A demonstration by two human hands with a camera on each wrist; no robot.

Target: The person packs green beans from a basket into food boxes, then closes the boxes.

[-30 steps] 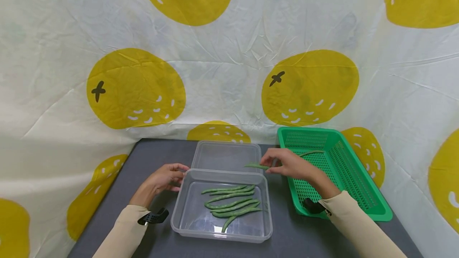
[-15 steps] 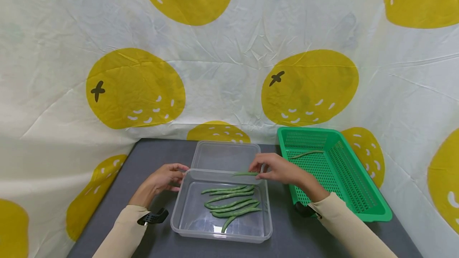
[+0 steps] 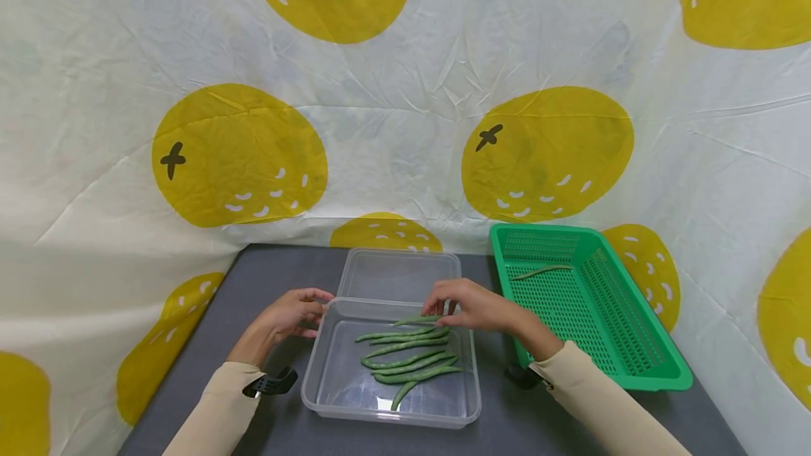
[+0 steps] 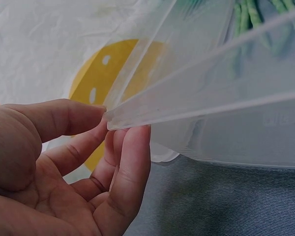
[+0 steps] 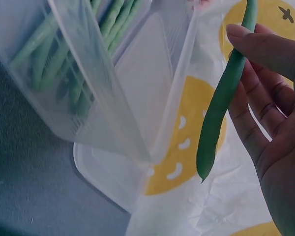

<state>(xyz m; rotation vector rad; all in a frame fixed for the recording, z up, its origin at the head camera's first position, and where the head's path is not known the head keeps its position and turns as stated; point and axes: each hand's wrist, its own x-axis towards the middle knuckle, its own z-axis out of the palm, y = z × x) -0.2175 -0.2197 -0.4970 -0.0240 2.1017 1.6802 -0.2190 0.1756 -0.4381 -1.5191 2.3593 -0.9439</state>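
A green bean (image 5: pixel 219 110) is pinched between the thumb and fingers of my right hand (image 3: pixel 478 309), over the far right part of a clear plastic container (image 3: pixel 309 378). In the right wrist view its pointed end hangs down below the fingers. Several green beans (image 3: pixel 412 362) lie roughly side by side on the container's floor. At the far left corner, my left hand (image 3: pixel 288 317) holds the container's rim. The left wrist view has the thumb (image 4: pixel 71 118) above that corner and fingertips just under it.
Behind the container lies a clear flat lid (image 3: pixel 400 274), partly overlapped by it. A green perforated basket (image 3: pixel 640 301) stands to the right with one bean (image 3: pixel 543 272) inside. A fruit-print cloth (image 3: pixel 405 160) hangs behind the dark table (image 3: pixel 279 269).
My right hand has carried the bean left and toward me, from beside the basket to over the container's far side. My left hand has stayed at the corner.
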